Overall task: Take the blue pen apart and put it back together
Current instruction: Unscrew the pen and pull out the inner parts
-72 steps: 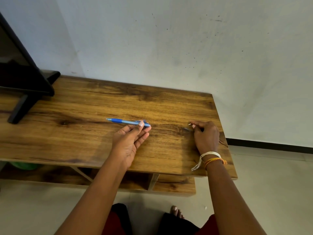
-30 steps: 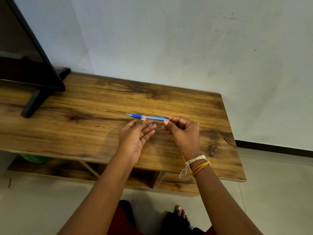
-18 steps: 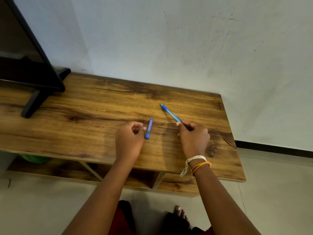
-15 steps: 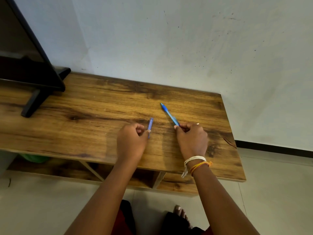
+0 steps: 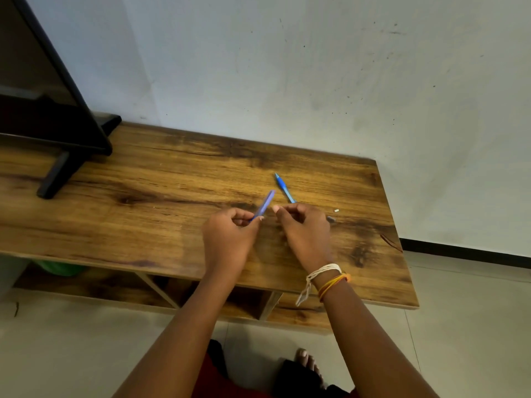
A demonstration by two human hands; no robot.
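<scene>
we now have the pen split: our left hand (image 5: 230, 234) pinches the back half (image 5: 265, 203), our right hand (image 5: 304, 228) seemingly grips the front half (image 5: 283, 187).

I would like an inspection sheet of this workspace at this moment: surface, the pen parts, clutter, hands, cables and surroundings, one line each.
Surface: wooden table, dark grain marks, an open shelf beneath.
Job's things: blue pen in two parts; rear barrel held tilted above the table; front section lies on the table, tip pointing away.
Clutter: a small pale piece lies on the table to the right of the right hand; what it is cannot be told.
Hands: left hand pinches the rear barrel; right hand has curled fingers at the front section's near end, grip hidden.
Cables: nothing seen.
Surroundings: black screen on a stand at the left, scuffed white wall, tiled floor.
</scene>
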